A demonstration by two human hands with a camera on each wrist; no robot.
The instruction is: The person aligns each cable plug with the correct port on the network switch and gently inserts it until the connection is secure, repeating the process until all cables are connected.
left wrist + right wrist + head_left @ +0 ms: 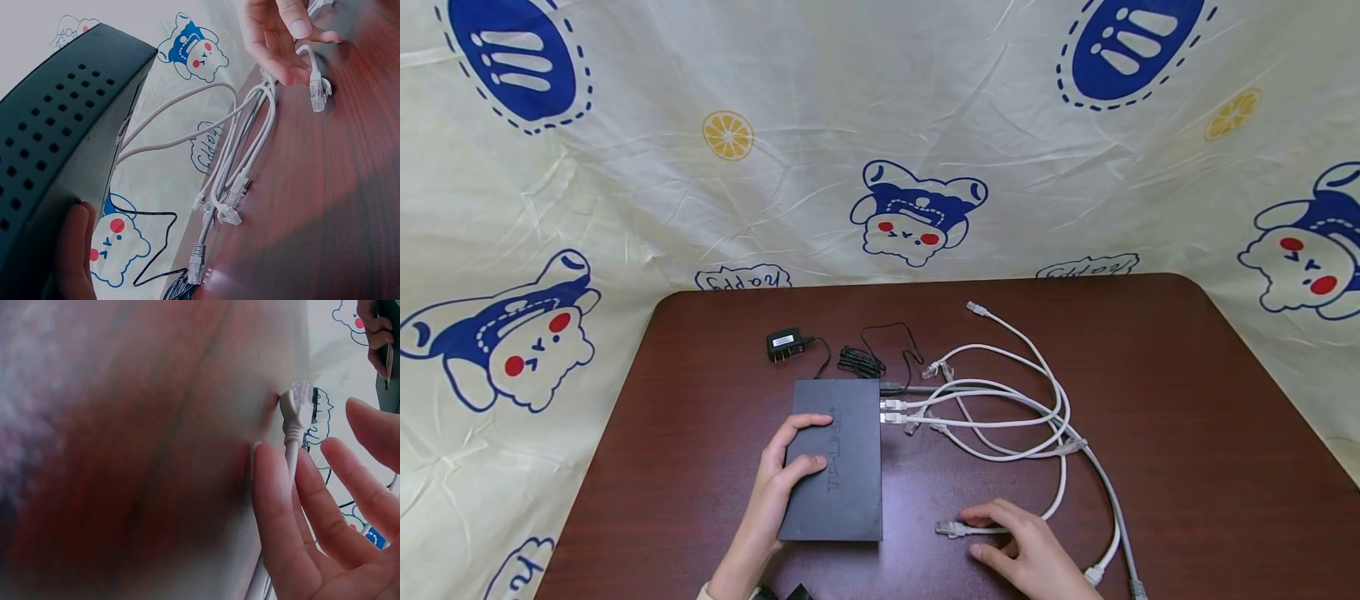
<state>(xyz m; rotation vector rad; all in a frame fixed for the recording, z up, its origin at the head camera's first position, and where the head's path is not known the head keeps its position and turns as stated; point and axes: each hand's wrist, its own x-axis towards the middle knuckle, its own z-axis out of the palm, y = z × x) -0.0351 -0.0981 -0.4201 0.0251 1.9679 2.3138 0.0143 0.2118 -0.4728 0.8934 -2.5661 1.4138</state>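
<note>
My left hand (775,475) grips the dark grey TP-LINK network switch (857,483) by its left edge, thumb and a finger on top. Two white Ethernet cables (977,422) run from the ports on its right side. The vented face of the switch (56,119) shows in the left wrist view. Near the table's front, my right hand (1026,546) is at a loose Ethernet plug (952,528), its fingers spread around the cable behind the plug. In the right wrist view the cable (292,453) passes behind the fingertips, with the thumb held apart.
A black power adapter (785,343) lies behind the switch, beside a bundled black cord (861,361). Several white and grey cables loop over the right of the brown table (1210,433), some plugs loose. A printed cloth (805,200) hangs behind the table.
</note>
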